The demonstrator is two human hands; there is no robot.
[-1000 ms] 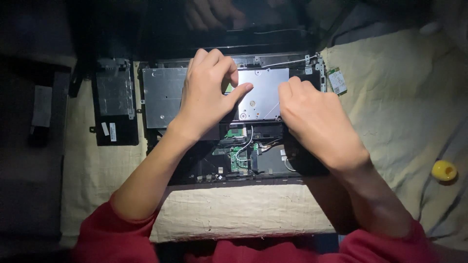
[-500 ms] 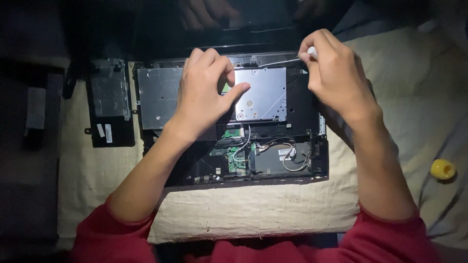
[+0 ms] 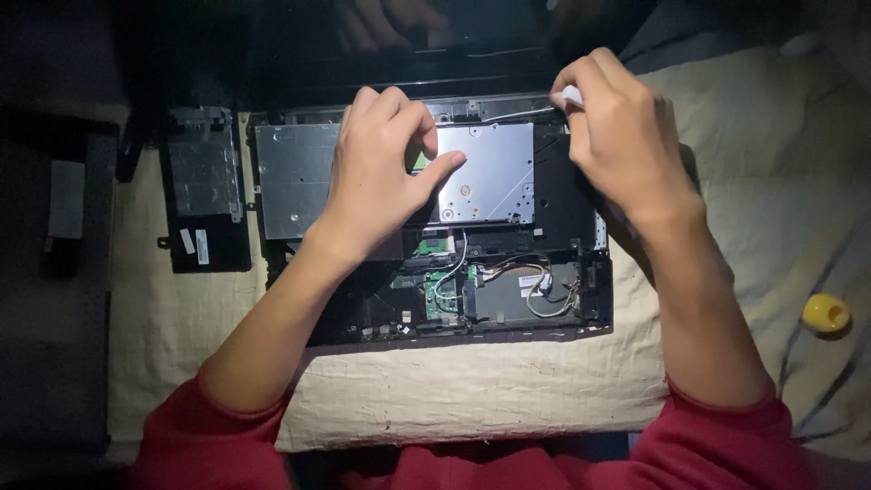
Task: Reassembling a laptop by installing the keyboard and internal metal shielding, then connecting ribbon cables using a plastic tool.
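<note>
An opened laptop chassis (image 3: 562, 318) lies on a cloth (image 3: 472, 399) at the centre of the view, directly before the person. The left hand (image 3: 381, 172) rests on the metal plate (image 3: 485, 172) in the chassis's far half; the right hand (image 3: 621, 136) sits at 2 o'clock from it, at the far right corner, pinching a small object (image 3: 572, 93). A circuit board with wires (image 3: 445, 295) lies in the near half, at 6 o'clock from the plate. A removed drive bay (image 3: 204, 186) lies just beside the chassis at 9 o'clock. A small round object (image 3: 826, 313) sits well apart at 3 o'clock. Another person's hand (image 3: 386, 23) is at 12 o'clock, behind the chassis.
</note>
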